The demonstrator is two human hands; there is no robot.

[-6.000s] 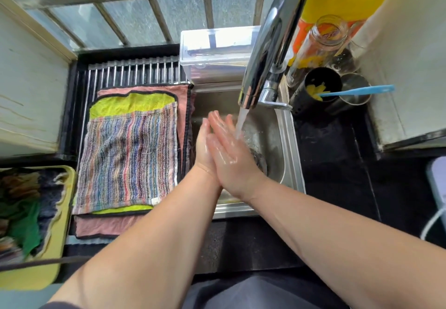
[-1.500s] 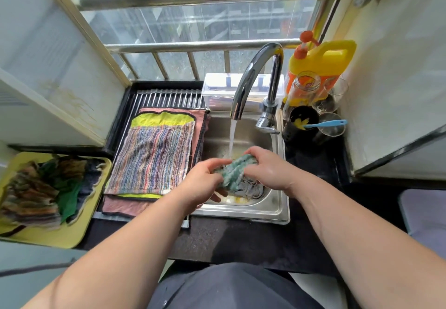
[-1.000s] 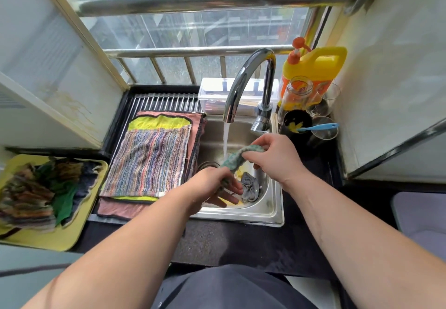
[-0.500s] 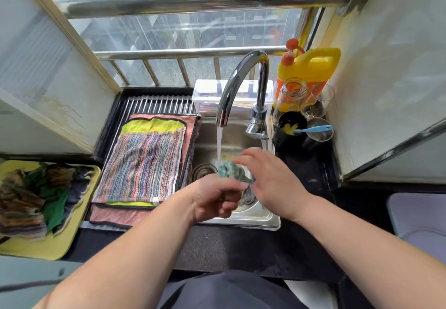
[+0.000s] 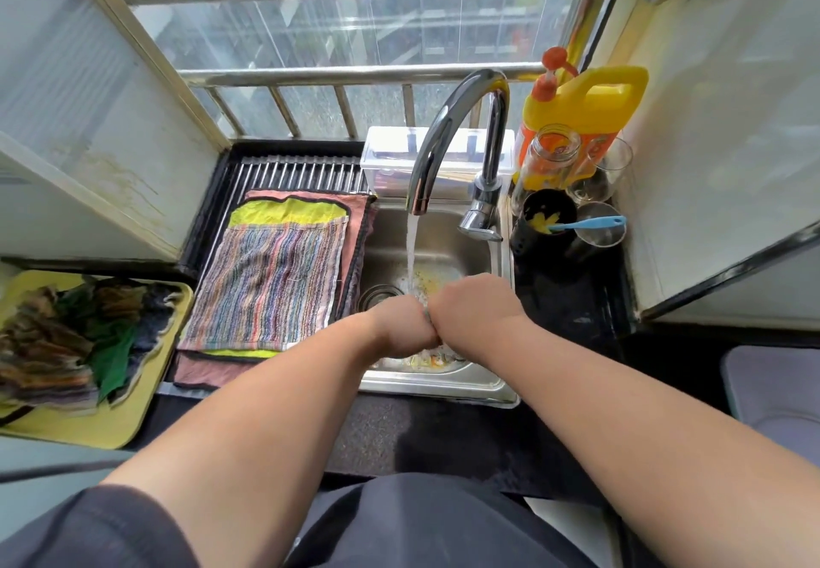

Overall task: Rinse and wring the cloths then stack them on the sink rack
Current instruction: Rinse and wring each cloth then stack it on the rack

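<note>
Left hand, right hand fisted at frame centre, clenching cloth; likely soft, sodden, slippery; grip ends, twist.

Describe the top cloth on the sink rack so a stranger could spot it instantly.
Find the steel sink under the running tap; the slatted rack lies just to its left. The top cloth of the stack there is the towel with thin multicoloured stripes, smaller than the yellow-green cloth and pink cloth showing beneath it.
</note>
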